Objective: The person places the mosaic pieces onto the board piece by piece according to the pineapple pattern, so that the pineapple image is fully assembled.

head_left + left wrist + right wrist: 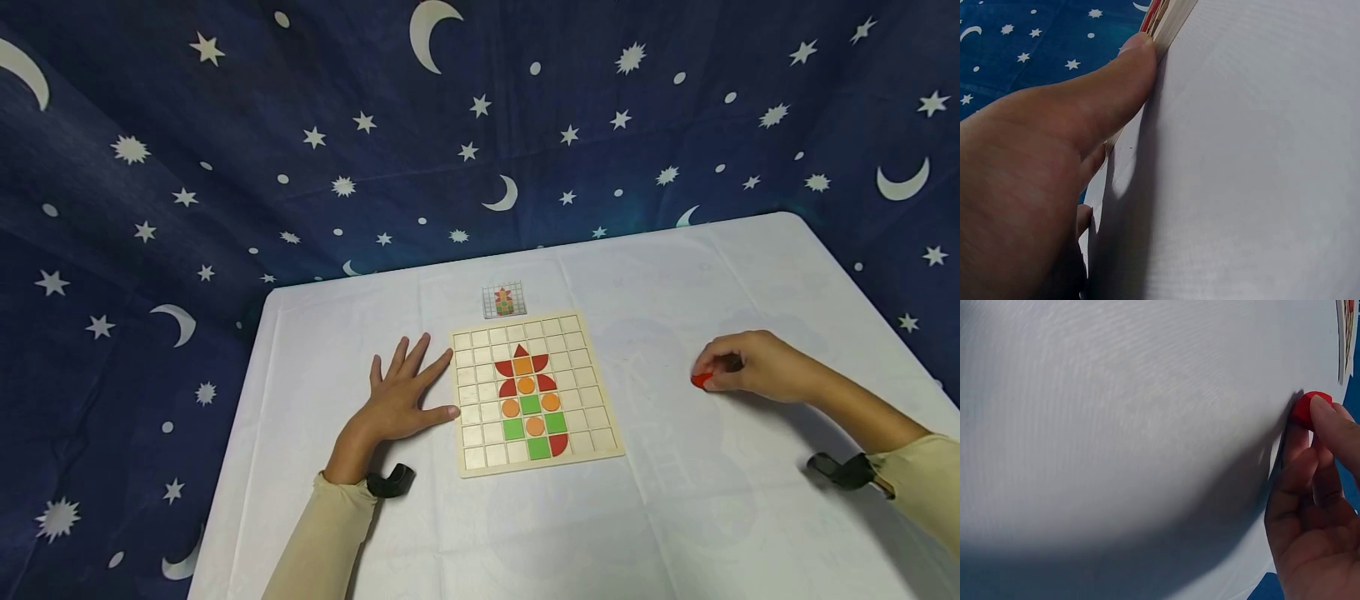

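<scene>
A wooden grid board (480,458) lies mid-table, with red, orange and green pieces set in its squares. Among them are a red triangle (520,351), several red quarter-circles, orange circles and green squares. My left hand (397,400) rests at the board's left edge, fingers spread, its thumb touching the rim; the left wrist view shows that thumb against the board's side. Off to the right, my right hand (765,367) pinches a red piece (1305,411) between thumb and fingers, just over the cloth. Its full outline is partly hidden by the fingertips.
Behind the board lies a small pattern card (504,300) with a similar coloured figure on a grid. A white cloth (360,533) covers the table. A dark blue curtain (420,167) with moons and stars hangs behind it. Each wrist wears a black strap device (392,481).
</scene>
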Available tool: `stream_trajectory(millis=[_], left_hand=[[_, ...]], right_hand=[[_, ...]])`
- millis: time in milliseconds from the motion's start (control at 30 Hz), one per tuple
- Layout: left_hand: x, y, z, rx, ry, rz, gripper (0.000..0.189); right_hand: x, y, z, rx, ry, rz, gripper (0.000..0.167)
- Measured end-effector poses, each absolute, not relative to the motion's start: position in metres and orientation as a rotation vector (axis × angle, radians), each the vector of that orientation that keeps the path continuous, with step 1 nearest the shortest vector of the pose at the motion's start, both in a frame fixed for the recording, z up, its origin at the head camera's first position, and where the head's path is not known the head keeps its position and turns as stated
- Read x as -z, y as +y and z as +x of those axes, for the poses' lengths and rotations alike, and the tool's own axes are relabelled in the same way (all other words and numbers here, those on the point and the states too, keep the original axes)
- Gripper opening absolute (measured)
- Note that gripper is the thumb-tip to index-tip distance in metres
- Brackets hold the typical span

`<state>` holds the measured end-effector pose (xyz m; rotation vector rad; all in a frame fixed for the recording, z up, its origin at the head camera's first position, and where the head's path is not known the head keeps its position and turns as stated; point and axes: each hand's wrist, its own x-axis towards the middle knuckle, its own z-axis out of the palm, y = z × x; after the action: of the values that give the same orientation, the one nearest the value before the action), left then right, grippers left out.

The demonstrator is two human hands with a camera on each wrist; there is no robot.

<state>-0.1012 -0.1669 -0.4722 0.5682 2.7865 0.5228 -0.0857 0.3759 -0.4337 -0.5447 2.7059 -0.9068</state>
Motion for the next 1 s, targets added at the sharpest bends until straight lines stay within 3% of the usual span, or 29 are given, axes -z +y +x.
stream_trajectory(millis=[467, 1000], left_hand=[[0.471, -0.166, -0.101, -0.506, 2.784, 0.561, 0.096], [0.469, -0.165, -0.101, -0.496, 2.785, 0.548, 0.096]], right_hand=[[0.435, 0.347, -0.084, 1.047, 2.567, -0.406, 0.016], [0.441, 0.259, -0.074, 1.186, 2.317, -0.482, 0.010]])
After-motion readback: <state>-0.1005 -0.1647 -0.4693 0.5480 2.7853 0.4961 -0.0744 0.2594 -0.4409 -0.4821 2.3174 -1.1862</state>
